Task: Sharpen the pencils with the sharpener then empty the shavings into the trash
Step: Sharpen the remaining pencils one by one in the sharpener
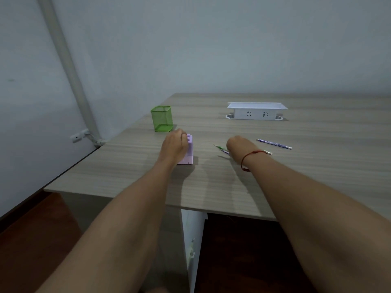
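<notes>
A pink-purple box sharpener (189, 154) stands on the wooden desk (296, 176). My left hand (174, 147) grips it from the left side, fingers curled over its top. My right hand (239, 145) lies over a green pencil (219, 147) whose tip pokes out to the left and whose metal end (268, 153) shows to the right; the fingers are hidden behind the hand. Beneath the hand a second, purple pencil tip (225, 152) shows. Another purple patterned pencil (274, 144) lies free on the desk further right.
A green mesh pen holder (161, 118) stands behind the sharpener near the desk's left edge. A raised white socket box (256, 111) sits at the back of the desk. No trash bin is in view. The desk's front edge is close to me.
</notes>
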`<state>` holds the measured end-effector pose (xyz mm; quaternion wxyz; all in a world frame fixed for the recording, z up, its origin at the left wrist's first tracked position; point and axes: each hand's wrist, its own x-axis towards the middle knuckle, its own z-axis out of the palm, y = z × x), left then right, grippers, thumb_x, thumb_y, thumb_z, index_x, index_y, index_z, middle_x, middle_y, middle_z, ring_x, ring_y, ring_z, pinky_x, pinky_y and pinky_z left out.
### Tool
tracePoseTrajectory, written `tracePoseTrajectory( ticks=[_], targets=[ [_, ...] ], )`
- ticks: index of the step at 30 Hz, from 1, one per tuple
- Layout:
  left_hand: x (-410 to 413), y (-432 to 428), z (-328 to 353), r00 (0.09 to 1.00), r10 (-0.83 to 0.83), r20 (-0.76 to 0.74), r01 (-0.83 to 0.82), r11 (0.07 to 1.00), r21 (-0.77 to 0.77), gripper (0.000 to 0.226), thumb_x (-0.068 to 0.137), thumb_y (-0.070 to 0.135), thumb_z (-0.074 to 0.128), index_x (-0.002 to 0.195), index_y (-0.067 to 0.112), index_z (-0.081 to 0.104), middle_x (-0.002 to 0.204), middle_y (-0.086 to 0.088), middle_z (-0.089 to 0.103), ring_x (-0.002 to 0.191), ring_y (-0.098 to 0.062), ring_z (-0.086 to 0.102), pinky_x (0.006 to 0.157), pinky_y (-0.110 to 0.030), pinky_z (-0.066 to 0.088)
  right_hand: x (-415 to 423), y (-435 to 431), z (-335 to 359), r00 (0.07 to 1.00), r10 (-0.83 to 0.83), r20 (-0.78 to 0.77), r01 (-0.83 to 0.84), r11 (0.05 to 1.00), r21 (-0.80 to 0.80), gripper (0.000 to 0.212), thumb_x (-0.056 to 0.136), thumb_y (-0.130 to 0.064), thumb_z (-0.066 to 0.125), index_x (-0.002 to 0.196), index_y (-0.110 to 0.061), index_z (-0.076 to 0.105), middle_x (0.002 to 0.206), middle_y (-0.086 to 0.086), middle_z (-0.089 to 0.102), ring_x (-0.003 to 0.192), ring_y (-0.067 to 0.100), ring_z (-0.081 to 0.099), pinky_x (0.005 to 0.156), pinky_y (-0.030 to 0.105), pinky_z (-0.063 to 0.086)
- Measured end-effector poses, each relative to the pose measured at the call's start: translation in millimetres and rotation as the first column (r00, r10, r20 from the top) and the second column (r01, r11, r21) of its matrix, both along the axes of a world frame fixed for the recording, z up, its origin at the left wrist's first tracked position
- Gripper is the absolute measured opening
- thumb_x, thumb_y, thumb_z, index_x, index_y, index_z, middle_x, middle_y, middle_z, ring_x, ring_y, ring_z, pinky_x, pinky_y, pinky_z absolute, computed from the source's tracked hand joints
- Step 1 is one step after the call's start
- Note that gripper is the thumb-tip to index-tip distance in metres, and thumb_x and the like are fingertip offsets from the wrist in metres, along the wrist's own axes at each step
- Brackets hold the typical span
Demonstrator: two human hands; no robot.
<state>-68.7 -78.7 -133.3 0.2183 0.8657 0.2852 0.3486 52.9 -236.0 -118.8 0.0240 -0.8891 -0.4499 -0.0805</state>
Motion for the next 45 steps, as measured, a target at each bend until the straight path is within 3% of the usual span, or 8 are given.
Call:
tracePoseTrajectory(
  ticks=[5, 14, 20, 26, 33, 40, 45],
  targets=[
    [1.7, 3.1, -4.7, 1.0, 0.014, 0.017, -0.014, 1.0, 0.01, 0.032, 0.095, 0.013, 0.034, 0.098, -0.002, 0.062, 0.104, -0.021, 0.065, 0.092, -0.03, 0.056, 0.071, -0.03, 0.034, -2.0, 9.9, -12.0, 1.0, -0.015, -0.025, 0.015, 1.0, -0.004, 0.021, 0.093, 0.001, 0.048, 0.112, 0.002, 0.057, 0.118, 0.023, 0.06, 0.107, 0.037, 0.061, 0.085, 0.038, 0.048],
    [2.6, 2.4, -5.7, 0.999, 0.02, 0.048, -0.021, 0.999, 0.025, 0.045, 0.085, 0.025, 0.027, 0.095, 0.0, 0.063, 0.101, -0.019, 0.065, 0.091, -0.032, 0.058, 0.071, -0.033, 0.038, -3.4, 6.0, -14.1, 0.998, -0.052, -0.022, 0.053, 0.998, 0.022, 0.023, 0.088, 0.004, 0.052, 0.109, 0.001, 0.061, 0.115, 0.021, 0.062, 0.105, 0.036, 0.063, 0.081, 0.036, 0.05],
    [4.0, 1.5, -6.9, 0.997, 0.039, 0.063, -0.04, 0.999, 0.012, 0.046, 0.083, 0.026, 0.027, 0.096, 0.002, 0.064, 0.101, -0.02, 0.066, 0.09, -0.034, 0.058, 0.071, -0.035, 0.04, -0.6, -0.2, -15.5, 0.998, -0.041, -0.052, 0.044, 0.997, 0.067, 0.017, 0.091, -0.007, 0.052, 0.104, 0.0, 0.061, 0.112, 0.02, 0.062, 0.101, 0.036, 0.062, 0.073, 0.034, 0.045],
    [6.0, 3.5, -10.3, 0.994, 0.051, 0.092, -0.052, 0.999, 0.006, 0.045, 0.084, 0.023, 0.027, 0.094, 0.0, 0.064, 0.093, -0.018, 0.066, 0.075, -0.024, 0.049, 0.064, -0.028, 0.032, 25.8, -12.3, -1.8, 0.982, -0.182, -0.051, 0.189, 0.952, 0.242, 0.027, 0.096, -0.015, 0.046, 0.114, 0.0, 0.061, 0.117, 0.02, 0.059, 0.108, 0.036, 0.059, 0.089, 0.04, 0.049],
    [8.6, 5.2, -13.6, 0.987, 0.081, 0.14, -0.087, 0.995, 0.043, 0.048, 0.08, 0.025, 0.026, 0.091, 0.001, 0.066, 0.091, -0.017, 0.068, 0.073, -0.021, 0.05, 0.063, -0.027, 0.031, 49.8, -26.0, -15.8, 0.933, -0.354, -0.068, 0.357, 0.933, 0.049, 0.033, 0.092, 0.002, 0.044, 0.122, -0.002, 0.057, 0.127, 0.018, 0.058, 0.117, 0.035, 0.057, 0.093, 0.041, 0.046],
    [13.0, 8.1, -12.3, 0.987, 0.089, 0.137, -0.099, 0.993, 0.065, 0.046, 0.08, 0.025, 0.026, 0.086, 0.001, 0.065, 0.089, -0.016, 0.067, 0.073, -0.022, 0.049, 0.063, -0.027, 0.03, 52.7, -18.2, -18.3, 0.944, -0.329, 0.018, 0.329, 0.944, 0.024, 0.038, 0.093, 0.007, 0.043, 0.129, 0.001, 0.054, 0.13, 0.021, 0.054, 0.123, 0.037, 0.052, 0.095, 0.041, 0.047],
    [7.5, 9.1, -6.9, 0.996, 0.051, 0.068, -0.055, 0.997, 0.055, 0.047, 0.08, 0.027, 0.026, 0.086, 0.001, 0.065, 0.094, -0.019, 0.068, 0.083, -0.033, 0.058, 0.067, -0.035, 0.042, 42.0, -9.8, -8.4, 0.966, -0.253, 0.047, 0.251, 0.966, 0.055, 0.038, 0.096, 0.006, 0.036, 0.129, 0.001, 0.052, 0.13, 0.023, 0.052, 0.122, 0.038, 0.051, 0.096, 0.041, 0.046]
  ],
)
